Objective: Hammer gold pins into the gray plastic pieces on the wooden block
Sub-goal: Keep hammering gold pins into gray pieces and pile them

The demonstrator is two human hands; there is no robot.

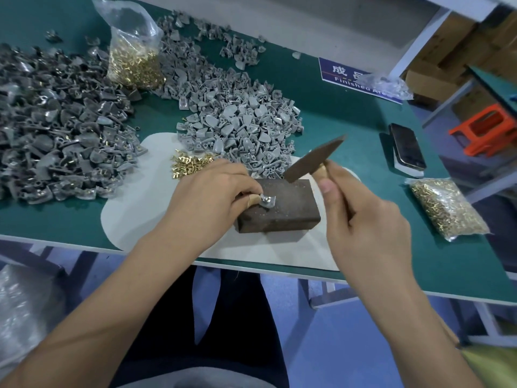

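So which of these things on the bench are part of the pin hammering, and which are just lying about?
In the job:
hammer in right hand
gray piece pinched by left hand
wooden block
loose gold pins
light gray pile
dark pile
upright pin bag

Lying about:
phone
blue sign
flat pin bag

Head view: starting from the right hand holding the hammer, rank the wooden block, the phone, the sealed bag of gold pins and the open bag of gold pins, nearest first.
From the right hand:
1. Wooden block, just to its left, under the hammer head.
2. Sealed bag of gold pins, at the table's right edge.
3. Phone, beyond the hand, to the right; close to the sealed bag's rank.
4. Open bag of gold pins, far back left among the gray pieces.
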